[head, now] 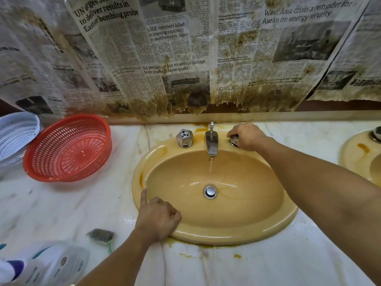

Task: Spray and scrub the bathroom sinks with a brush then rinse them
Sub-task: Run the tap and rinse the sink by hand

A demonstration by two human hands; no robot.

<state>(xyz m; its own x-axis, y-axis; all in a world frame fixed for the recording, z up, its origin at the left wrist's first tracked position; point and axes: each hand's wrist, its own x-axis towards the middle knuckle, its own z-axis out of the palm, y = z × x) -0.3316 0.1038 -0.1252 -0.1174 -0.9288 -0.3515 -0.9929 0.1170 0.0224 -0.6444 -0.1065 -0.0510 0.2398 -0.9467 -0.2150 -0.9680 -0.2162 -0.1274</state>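
Gripping the tap knob (pixel 234 140) at 1 o'clock of the sink (pixel 206 236), the right hand (pixel 248 137) curled round it; left hand (pixel 157 217), index out, others curled, touched the rim. The brush (pixel 101 236) lay at 8 o'clock from it, nearer the left.

Left forearm (pixel 123 254) enters from the lower edge, bare. Left hand (pixel 157 218) lies knuckles up, index finger (pixel 143 197) straight and pointing forward, other fingers curled under. Right arm (pixel 319 176) extends forward. Right hand (pixel 248 137) is palm down, fingers curled round a tap handle (pixel 234 140).
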